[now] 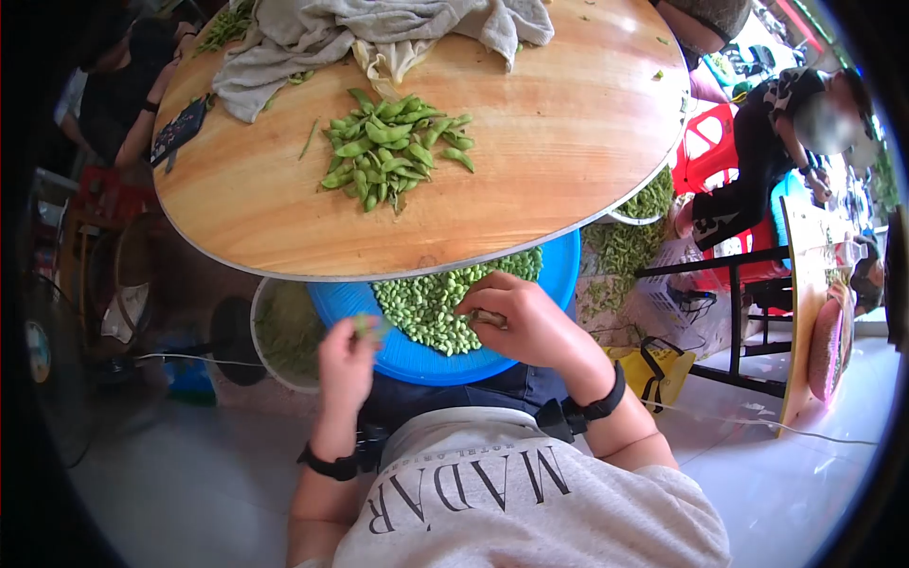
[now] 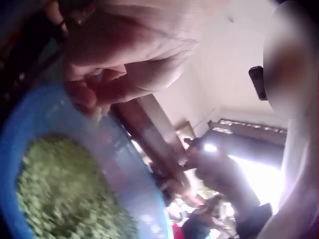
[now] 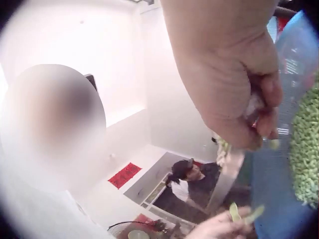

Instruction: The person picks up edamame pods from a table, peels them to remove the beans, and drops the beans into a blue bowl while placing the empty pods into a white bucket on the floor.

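Nearest us, left hand (image 1: 346, 364) pinches a green pod (image 1: 365, 327); we see right hand (image 1: 523, 324) pinching a small pale piece (image 1: 489, 317) over blue basin (image 1: 561, 270).

The person wears a pale grey short-sleeved T-shirt (image 1: 568, 516) with dark capital lettering (image 1: 473, 488) reading MADAR across the chest, over dark blue jeans (image 1: 511, 386). A black strap (image 1: 327, 464) circles the wrist behind the left hand (image 1: 346, 364). A second black strap (image 1: 604, 402), with a small black camera mount (image 1: 552, 419), sits behind the right hand (image 1: 525, 327).

the table (image 1: 530, 189) hides part of the blue basin (image 1: 407, 362); the pod (image 1: 367, 327) is blurred.
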`<state>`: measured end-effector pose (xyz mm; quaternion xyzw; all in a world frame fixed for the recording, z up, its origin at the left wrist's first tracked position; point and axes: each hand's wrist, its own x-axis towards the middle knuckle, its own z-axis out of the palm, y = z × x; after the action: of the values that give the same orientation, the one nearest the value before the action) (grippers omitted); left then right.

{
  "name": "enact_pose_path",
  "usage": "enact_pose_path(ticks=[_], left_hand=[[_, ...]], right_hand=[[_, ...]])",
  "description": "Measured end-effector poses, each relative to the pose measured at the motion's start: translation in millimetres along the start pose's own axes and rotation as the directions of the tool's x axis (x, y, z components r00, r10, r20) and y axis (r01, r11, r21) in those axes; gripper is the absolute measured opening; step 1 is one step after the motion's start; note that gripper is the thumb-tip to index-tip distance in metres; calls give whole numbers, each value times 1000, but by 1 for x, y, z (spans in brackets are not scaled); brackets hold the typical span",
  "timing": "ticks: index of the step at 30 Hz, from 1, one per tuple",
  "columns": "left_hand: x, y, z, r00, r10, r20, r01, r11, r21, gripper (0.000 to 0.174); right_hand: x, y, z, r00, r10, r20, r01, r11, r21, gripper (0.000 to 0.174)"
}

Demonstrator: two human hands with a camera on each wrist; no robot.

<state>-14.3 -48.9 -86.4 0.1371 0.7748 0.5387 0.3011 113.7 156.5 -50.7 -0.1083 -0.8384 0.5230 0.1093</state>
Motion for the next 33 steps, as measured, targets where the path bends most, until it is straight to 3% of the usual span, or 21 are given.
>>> enact_pose_path(ticks=[1, 2, 3, 4, 6, 9, 10, 12, 14, 17, 19, 22, 23, 26, 27, 31, 33], left_hand=[[7, -25, -21, 981, 176, -79, -159, 970, 183, 14], [9, -32, -44, 954, 273, -124, -181, 854, 488, 19], [6, -30, -58, 944, 235, -230, -21, 741, 672, 28], [5, -34, -67, 921, 203, -332, 110, 683, 722, 35], [5, -52, -81, 825, 449, -342, 103, 477, 873, 34], [1, -5, -75, 974, 41, -223, 50, 920, 389, 30], [1, 8, -63, 995, 53, -85, -52, 999, 13, 25], [1, 45, -41, 991, 42, 129, -19, 984, -177, 21], [7, 73, -14, 975, 82, 204, 21, 888, -459, 20], [25, 95, 25, 965, 46, 259, 146, 725, -673, 22], [36, 98, 44, 951, 37, 308, 223, 606, -764, 21], [48, 86, 55, 929, 135, 344, 200, 599, -775, 18], [44, 91, 59, 950, 54, 307, 214, 601, -770, 16], [43, 90, 60, 960, 65, 272, 178, 610, -772, 16], [42, 91, 60, 972, 60, 225, 129, 664, -736, 16], [41, 100, 60, 990, 96, 101, -24, 828, -560, 17], [38, 101, 61, 988, 135, 74, -86, 882, -463, 17]], right_hand=[[5, -13, -8, 999, -38, -37, 38, 999, 9, 13], [11, -24, -16, 994, -75, -75, 77, 997, 17, 12], [22, -33, -27, 997, -49, -67, 47, 998, -34, 10], [36, -30, -32, 982, -129, -140, 107, 982, -157, 10], [71, -28, -30, 930, -173, -325, 82, 958, -277, 14], [111, -5, -21, 916, -235, -324, 54, 874, -483, 15], [114, -4, -21, 907, -249, -340, 60, 875, -480, 14], [115, -6, -19, 888, -277, -367, 78, 877, -473, 13], [104, -12, -18, 846, -372, -383, 160, 861, -482, 9], [79, -22, -12, 799, -494, -342, 291, 816, -499, 13], [63, -27, -4, 822, -488, -294, 301, 810, -503, 16], [52, -21, 1, 814, -510, -279, 332, 802, -497, 22], [50, -20, 2, 822, -491, -290, 323, 820, -472, 22], [47, -14, 2, 848, -423, -318, 329, 892, -310, 20], [48, -12, 1, 857, -402, -324, 336, 910, -241, 19], [48, -10, -17, 937, -52, -345, 59, 998, 10, 17], [53, -14, -23, 928, -80, -364, 65, 996, -54, 17]])
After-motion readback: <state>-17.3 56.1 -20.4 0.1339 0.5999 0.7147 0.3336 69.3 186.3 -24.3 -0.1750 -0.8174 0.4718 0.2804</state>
